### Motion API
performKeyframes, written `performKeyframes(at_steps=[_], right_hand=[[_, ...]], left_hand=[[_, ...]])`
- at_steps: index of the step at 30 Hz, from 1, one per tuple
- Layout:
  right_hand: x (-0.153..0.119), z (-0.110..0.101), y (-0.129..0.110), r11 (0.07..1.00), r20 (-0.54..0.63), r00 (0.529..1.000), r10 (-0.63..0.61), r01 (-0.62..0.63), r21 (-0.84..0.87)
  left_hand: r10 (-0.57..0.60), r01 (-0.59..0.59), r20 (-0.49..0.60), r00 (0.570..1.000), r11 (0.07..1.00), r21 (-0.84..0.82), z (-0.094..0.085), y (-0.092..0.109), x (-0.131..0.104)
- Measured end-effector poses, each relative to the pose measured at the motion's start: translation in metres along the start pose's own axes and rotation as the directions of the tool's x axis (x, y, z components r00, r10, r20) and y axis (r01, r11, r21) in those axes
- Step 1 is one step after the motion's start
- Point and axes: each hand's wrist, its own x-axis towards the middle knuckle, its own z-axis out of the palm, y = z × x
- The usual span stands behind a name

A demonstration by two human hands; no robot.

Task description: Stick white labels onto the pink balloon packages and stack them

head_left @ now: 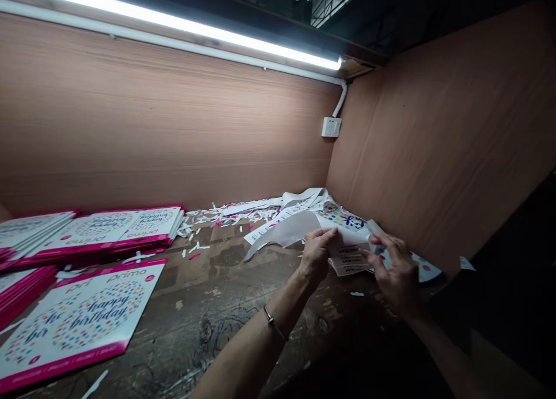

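Note:
A strip of barcode labels (347,253) on pale backing paper hangs between my two hands. My left hand (317,251) pinches the strip near its left side, thumb on top. My right hand (395,268) has its fingers bent at the strip's right end, by a curled-up piece of the backing; whether a label is between those fingers is too small to tell. Backing paper (289,230) trails away to the left of my left hand. Behind my hands lies a dotted printed sheet (345,218), partly covered by the labels.
Pink-edged "happy birthday" packs (104,228) are stacked at the left, with another pack (95,312) flat in front. White and pink paper scraps (195,228) litter the worktop (217,306). Wooden panels (174,127) enclose the back and right; a socket (331,127) sits near the corner.

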Motion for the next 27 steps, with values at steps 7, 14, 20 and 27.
performKeyframes(at_steps=[7,14,20,27], right_hand=[[0.021,-0.028,0.0,0.713,0.238,0.784,-0.574,0.621,-0.327],[0.02,-0.03,0.012,0.731,0.24,0.786,-0.57,0.618,-0.288],[0.018,-0.033,0.013,0.738,0.21,0.775,-0.596,0.631,-0.239],[0.011,-0.033,0.019,0.722,0.209,0.748,-0.63,0.663,-0.196]], left_hand=[[-0.078,0.065,0.099,0.992,0.989,0.134,0.028,-0.005,0.003],[-0.148,0.117,0.138,0.979,0.971,0.211,0.041,-0.004,-0.002],[-0.179,0.145,0.122,0.976,0.958,0.248,0.043,-0.006,-0.004],[-0.16,0.136,0.065,0.985,0.953,0.271,0.049,-0.004,-0.008]])
